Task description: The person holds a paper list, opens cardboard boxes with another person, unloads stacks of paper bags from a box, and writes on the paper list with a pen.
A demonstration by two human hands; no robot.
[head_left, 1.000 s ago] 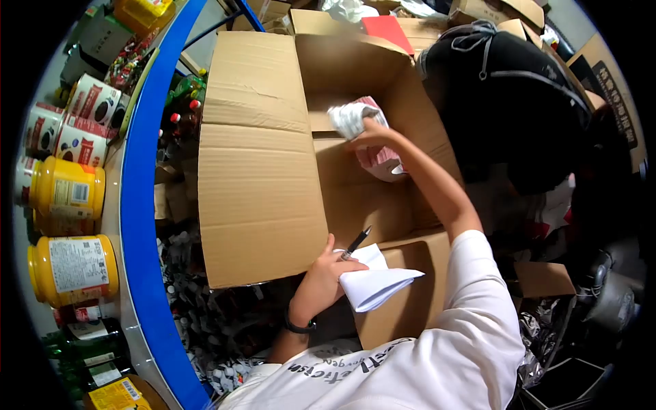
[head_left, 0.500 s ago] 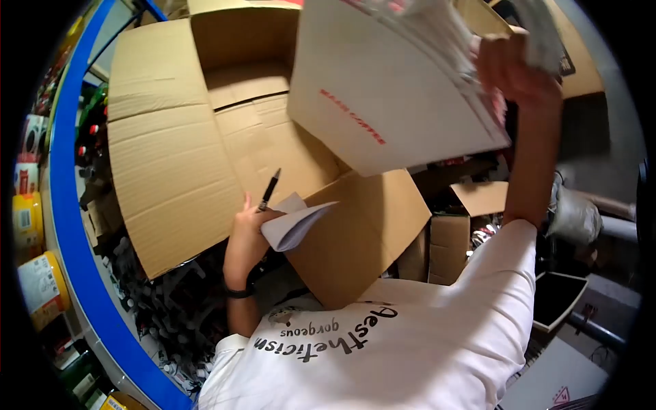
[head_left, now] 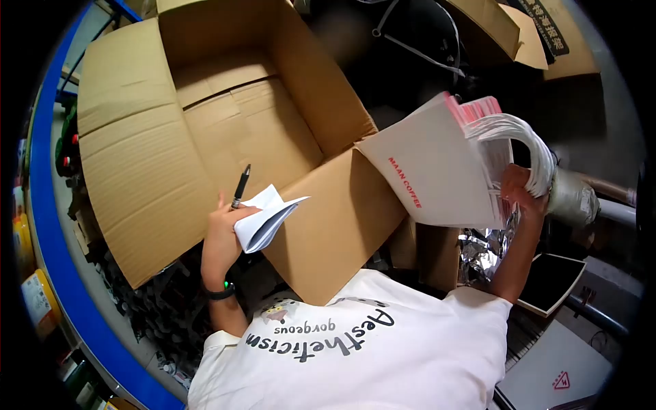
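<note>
In my left hand [head_left: 222,234] are a black pen [head_left: 241,186] and a folded sheet of white paper [head_left: 263,222], gripped together over the near side of an open cardboard box [head_left: 116,174]. My right hand [head_left: 525,188] is closed on a stack of white paper bags [head_left: 427,160] printed "MAAN COFFEE" in red. Their bundled white handles [head_left: 526,140] arch above that hand. The bags hang right of the box, one corner by its raised flap [head_left: 342,219]. Inside the box the cardboard bottom [head_left: 260,126] shows.
Along the left runs a blue shelf edge [head_left: 51,260], with bottles and packages around it. Crumpled silver foil [head_left: 482,253] lies below the bags. A wrapped pipe [head_left: 574,198] stands at the right, above a white panel [head_left: 557,372]. More cardboard [head_left: 488,27] is at the back right.
My right hand has brought the stack of bags down and to the right, away from over the box. The pen and paper stay in my left hand.
</note>
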